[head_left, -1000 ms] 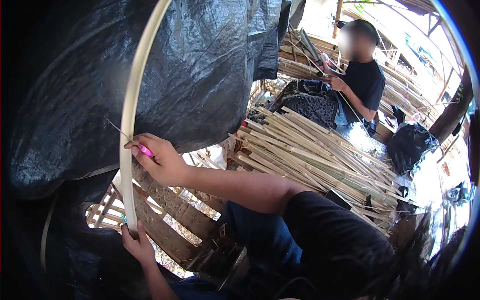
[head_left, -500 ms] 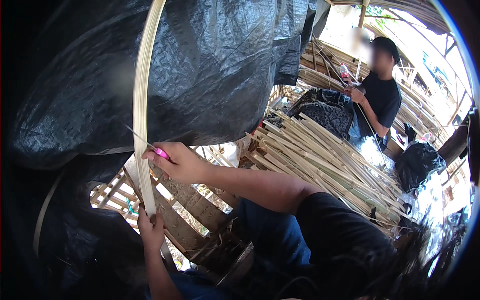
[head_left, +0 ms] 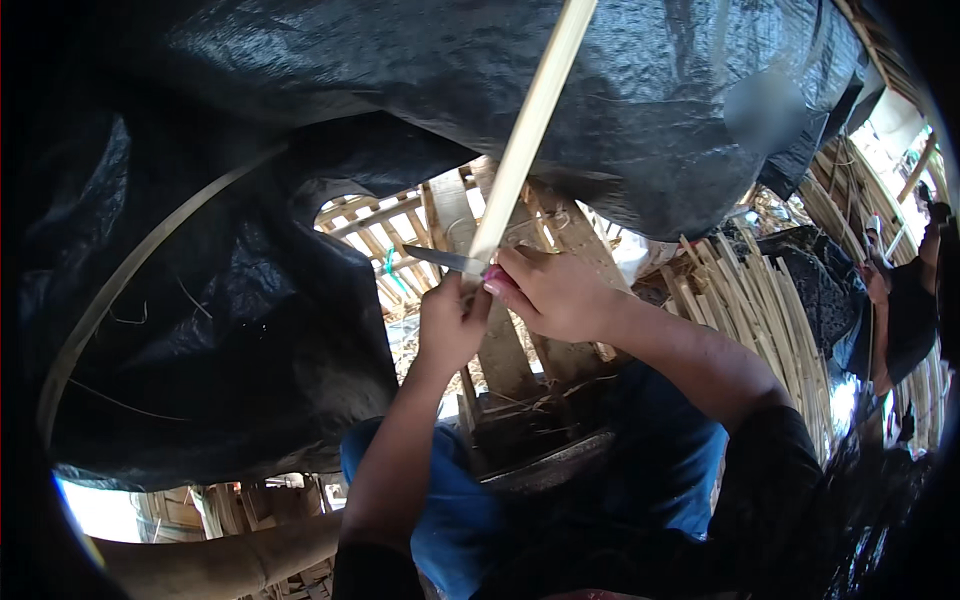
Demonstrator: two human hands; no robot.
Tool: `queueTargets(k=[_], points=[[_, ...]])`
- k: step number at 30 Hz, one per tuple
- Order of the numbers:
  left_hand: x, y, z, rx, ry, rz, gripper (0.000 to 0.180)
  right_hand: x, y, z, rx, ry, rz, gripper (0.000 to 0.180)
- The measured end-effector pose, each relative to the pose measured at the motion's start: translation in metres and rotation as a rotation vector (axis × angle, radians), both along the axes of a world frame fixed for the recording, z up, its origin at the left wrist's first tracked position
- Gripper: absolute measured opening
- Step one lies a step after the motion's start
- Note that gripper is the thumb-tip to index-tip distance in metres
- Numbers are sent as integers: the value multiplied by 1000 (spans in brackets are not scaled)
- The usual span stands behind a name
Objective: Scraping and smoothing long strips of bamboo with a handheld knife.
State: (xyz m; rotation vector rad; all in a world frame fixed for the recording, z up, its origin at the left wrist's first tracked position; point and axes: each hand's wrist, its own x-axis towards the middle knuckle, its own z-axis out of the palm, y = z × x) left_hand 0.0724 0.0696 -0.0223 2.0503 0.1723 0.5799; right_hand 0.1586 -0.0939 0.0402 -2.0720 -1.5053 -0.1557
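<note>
Both hands were found together near the middle of the scene, well forward of the wearer's blue trousers [head_left: 455, 520]. The left forearm [head_left: 395, 450] ran from the near edge toward the far side, leaning slightly right. The left hand [head_left: 450, 325] was closed, its fingers bent inward, seemingly on the near end of the pale strip [head_left: 535, 120], although the fingers partly hid the hold. The right forearm [head_left: 695, 360] came in at a slant from the near right, out of a dark sleeve [head_left: 770, 460]. The right hand [head_left: 562, 292] lay just beside the left, fingers curled tightly round the pink handle of a knife [head_left: 438, 259]. The blade pointed left and crossed the strip close to the left hand, its tip standing clear beyond the strip's left edge. The strip rose, tilted right, across the far sheeting and out of view.

Black plastic sheeting [head_left: 330, 65] bounded the far side and hung down the left, where a second, curved strip [head_left: 135, 262] lay against it. Open room was noted between the left forearm and the left sheeting, and between the right hand and a pile of strips [head_left: 760, 330] at right. Gapped wooden boards [head_left: 505, 360] lay below the hands. Another person [head_left: 905, 310] in a dark top was partly visible at the far right.
</note>
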Motion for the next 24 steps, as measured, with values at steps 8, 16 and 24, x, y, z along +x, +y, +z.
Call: queueTargets(k=[8, 16, 24], points=[[-5, 5, -8, -360, -81, -122, 24, -3, 9, -2, -117, -76, -51, 37], [-4, -6, 4, -344, -44, -111, 51, 0, 5, -1, -120, -90, -91, 39], [2, -11, 0, -413, -41, -93, 47, 2, 4, -5, -131, -73, -128, 36]])
